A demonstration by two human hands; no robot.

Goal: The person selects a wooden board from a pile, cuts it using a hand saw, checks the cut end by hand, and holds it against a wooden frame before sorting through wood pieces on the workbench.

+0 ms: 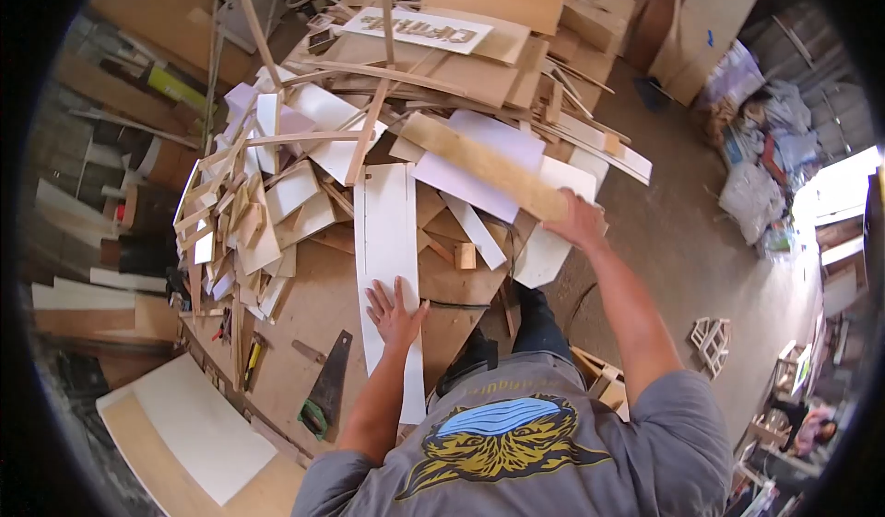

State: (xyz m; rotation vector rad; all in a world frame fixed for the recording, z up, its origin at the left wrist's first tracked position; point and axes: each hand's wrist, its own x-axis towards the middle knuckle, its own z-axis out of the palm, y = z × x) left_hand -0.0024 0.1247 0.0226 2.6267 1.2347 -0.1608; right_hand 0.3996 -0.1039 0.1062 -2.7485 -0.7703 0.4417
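My left hand (pixel 395 314) lies flat with its fingers spread on a long white board (pixel 385 226), which stretches away from my body over the workbench (pixel 318 319). In my right hand (pixel 578 224) is the near end of a tan wooden plank (pixel 484 168). The plank slants up to the left across a pale lilac sheet (pixel 521 143). Left of the white board lie a handsaw (pixel 330 379) with a green handle and a yellow-and-black tool (pixel 253 360). A small wood block (pixel 465 257) sits between my hands, beside a narrow white strip (pixel 475 231).
Scrap wood (pixel 249 226) is heaped on the bench's left side. Toward the back are stacked panels and a white sign with cut-out letters (pixel 419 30). Plastic bags (pixel 765 157) are piled at the right wall. A small wooden frame (pixel 711 345) rests on the floor.
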